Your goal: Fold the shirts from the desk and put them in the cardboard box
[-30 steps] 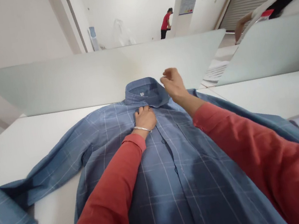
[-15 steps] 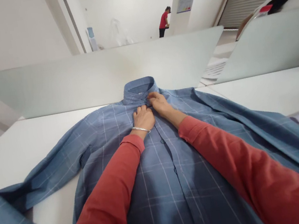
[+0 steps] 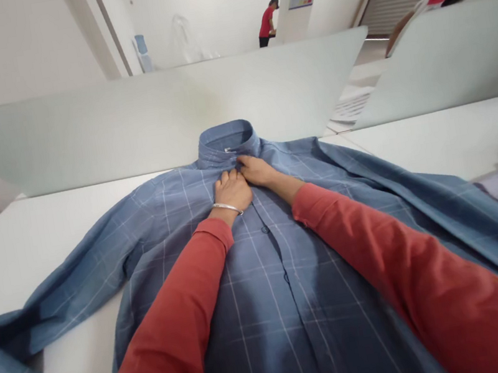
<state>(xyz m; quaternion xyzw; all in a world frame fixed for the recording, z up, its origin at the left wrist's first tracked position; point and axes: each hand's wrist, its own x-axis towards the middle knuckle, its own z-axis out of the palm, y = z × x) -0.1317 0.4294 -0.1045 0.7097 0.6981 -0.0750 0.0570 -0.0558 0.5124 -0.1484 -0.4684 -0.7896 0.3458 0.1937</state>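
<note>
Shirt: a blue checked shirt (image 3: pixel 259 311) lies spread out before me, its collar (image 3: pixel 226 136) at 12 o'clock, on a white table (image 3: pixel 59 242).
Left hand (image 3: pixel 232 190): curled on the placket, fingers down.
Right hand (image 3: pixel 258 170): just beside it at 2 o'clock, fingertips on the placket; any pinch is hard to tell.

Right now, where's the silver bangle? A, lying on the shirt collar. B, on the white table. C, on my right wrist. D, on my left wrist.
D. The silver bangle circles the wrist of the left hand, just beyond the red sleeve, as that hand rests on the blue plaid shirt.
</note>
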